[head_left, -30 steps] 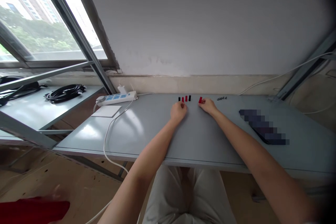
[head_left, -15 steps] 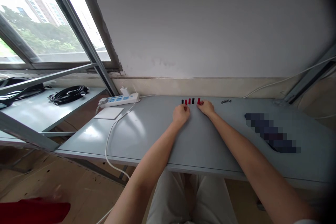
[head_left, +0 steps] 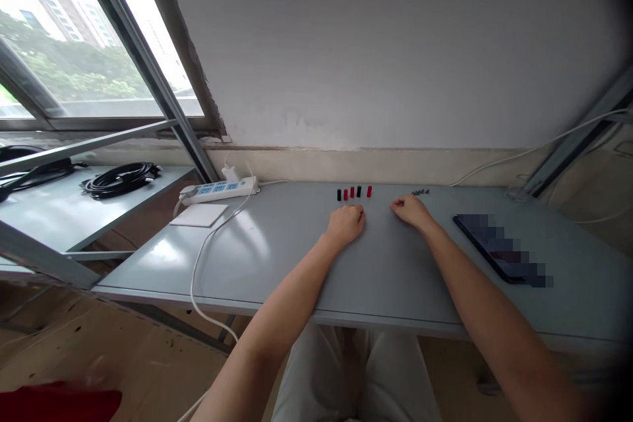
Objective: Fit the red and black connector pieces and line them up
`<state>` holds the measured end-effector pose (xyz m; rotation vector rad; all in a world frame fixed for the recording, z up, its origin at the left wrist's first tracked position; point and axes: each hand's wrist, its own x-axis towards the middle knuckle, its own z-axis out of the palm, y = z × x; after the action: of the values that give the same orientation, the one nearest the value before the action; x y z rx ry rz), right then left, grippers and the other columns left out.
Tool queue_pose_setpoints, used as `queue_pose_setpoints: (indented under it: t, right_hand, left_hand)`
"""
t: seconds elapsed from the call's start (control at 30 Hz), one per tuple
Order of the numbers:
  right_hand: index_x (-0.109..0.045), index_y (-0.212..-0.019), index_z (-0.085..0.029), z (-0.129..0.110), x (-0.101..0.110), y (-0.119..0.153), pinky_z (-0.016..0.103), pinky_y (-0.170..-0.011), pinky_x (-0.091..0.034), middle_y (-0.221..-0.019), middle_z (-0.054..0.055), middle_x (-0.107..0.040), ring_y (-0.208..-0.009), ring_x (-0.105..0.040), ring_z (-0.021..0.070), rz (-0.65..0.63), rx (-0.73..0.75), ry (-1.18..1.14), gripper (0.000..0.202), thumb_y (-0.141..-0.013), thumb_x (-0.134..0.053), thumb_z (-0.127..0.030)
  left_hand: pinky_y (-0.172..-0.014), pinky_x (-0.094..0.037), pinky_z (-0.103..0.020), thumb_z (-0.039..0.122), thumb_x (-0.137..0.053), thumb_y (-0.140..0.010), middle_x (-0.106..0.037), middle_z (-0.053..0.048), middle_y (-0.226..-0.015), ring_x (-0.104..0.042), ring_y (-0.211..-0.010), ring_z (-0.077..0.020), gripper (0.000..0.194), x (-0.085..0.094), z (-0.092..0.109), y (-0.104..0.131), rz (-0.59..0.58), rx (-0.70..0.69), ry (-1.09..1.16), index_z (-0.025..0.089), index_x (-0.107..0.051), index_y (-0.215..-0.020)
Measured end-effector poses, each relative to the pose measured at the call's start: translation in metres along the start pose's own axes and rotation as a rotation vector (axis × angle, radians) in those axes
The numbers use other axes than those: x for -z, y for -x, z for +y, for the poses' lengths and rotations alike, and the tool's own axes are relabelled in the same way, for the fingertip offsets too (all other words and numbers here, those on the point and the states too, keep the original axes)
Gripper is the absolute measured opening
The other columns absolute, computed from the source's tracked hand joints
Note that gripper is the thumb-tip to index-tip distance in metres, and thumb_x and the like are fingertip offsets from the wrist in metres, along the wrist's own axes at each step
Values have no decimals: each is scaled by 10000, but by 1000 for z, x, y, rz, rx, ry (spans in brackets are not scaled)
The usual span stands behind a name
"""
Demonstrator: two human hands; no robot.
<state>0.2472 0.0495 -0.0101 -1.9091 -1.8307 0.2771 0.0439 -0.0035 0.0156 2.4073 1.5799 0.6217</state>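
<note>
Several small red and black cylinders stand upright near the back of the grey table. A black one (head_left: 339, 194) is leftmost, and a red one (head_left: 369, 191) stands at the right end with a small gap beside it. Just in front of them rests my left hand (head_left: 347, 225), its fingers curled; whether it holds anything is hidden. My right hand (head_left: 410, 209) is to the right of the row, fingers pressed together, and their content cannot be made out. Close behind that hand lie several small dark screws (head_left: 422, 192).
On the grey table (head_left: 291, 264), a white power strip (head_left: 220, 189), a white flat square (head_left: 199, 215) and a white cable (head_left: 198, 264) lie at the left. A dark tablet-like object (head_left: 487, 250), partly pixelated, is at the right. Coiled black cable (head_left: 120, 179) sits on the neighbouring table.
My right hand has moved right, away from the rightmost red cylinder, which now stands free. My left hand has drawn slightly back from the row. The view has shifted a little.
</note>
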Motion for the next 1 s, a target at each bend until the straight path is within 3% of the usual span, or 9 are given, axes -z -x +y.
queue_pose_setpoints:
  t: [0.27, 1.0]
  right_hand:
    - [-648, -743, -176, -3, -1, 2, 252, -604, -387, -781, 90, -647, -705, -570, 177, 37, 36, 102, 185, -711, -490, -269]
    - [-640, -732, -176, -5, -3, 4, 250, -600, -382, -763, 85, -645, -684, -565, 167, 53, 29, 84, 174, -715, -484, -250]
  left_hand:
    - [-690, -394, -304, 256, -379, -809, -592, -82, -773, -549, -759, -206, 199, 2, 2, 1, 9, 37, 15, 182, -563, -797]
    - [-678, -393, -288, 272, -373, -812, -586, -74, -747, -545, -750, -199, 204, 0, 0, 0, 23, 78, -19, 190, -559, -792]
